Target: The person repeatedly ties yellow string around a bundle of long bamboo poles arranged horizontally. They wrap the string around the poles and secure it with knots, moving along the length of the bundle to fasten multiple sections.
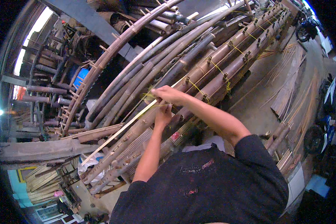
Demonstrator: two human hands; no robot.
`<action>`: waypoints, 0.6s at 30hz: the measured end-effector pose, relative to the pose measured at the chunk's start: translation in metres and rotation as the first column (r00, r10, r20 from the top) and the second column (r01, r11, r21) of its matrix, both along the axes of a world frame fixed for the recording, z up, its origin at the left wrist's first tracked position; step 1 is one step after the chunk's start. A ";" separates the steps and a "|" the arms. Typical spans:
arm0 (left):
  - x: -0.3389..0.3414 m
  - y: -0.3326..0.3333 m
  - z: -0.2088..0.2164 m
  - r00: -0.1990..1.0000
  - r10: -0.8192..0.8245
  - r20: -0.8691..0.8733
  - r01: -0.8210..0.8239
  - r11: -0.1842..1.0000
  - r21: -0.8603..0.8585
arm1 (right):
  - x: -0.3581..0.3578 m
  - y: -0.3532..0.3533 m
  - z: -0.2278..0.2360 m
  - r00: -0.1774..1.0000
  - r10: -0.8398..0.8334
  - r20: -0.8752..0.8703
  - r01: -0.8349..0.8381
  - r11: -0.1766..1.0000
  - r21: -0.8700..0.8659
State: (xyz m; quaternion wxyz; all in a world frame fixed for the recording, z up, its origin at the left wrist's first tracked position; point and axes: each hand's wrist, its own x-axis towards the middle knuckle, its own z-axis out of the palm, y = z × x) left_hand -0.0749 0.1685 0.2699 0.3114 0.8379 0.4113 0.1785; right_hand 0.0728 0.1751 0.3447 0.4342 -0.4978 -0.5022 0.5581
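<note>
My right hand (168, 94) reaches across from the right, its fingers closed on yellow cord (148, 95) above a thick brown bamboo pole (138, 128). Just below it, my left hand (163, 116) is curled against the pole, with yellow cord running into its fingers. A long pale bamboo strip (119, 131) lies along that pole and passes under my hands. Farther up stretches a second thick pole (246, 58), with dark pegs (225, 77) and yellow cord lashings (215, 66) along it. The exact knot or loop between my hands is hidden by the fingers.
Curved bamboo poles (153, 71) lie stacked on the left, beside a long pole with short pegs (112, 43). A grey beam (97, 28) crosses the upper left. Loose planks (289, 82) and thin strips lie on the right floor, near motorcycles (306, 30).
</note>
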 end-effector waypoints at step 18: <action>0.053 0.132 -0.045 0.936 0.113 -0.332 -0.036 0.973 0.230 | 0.014 -0.186 -0.074 0.888 0.054 0.456 -0.244 0.896 0.370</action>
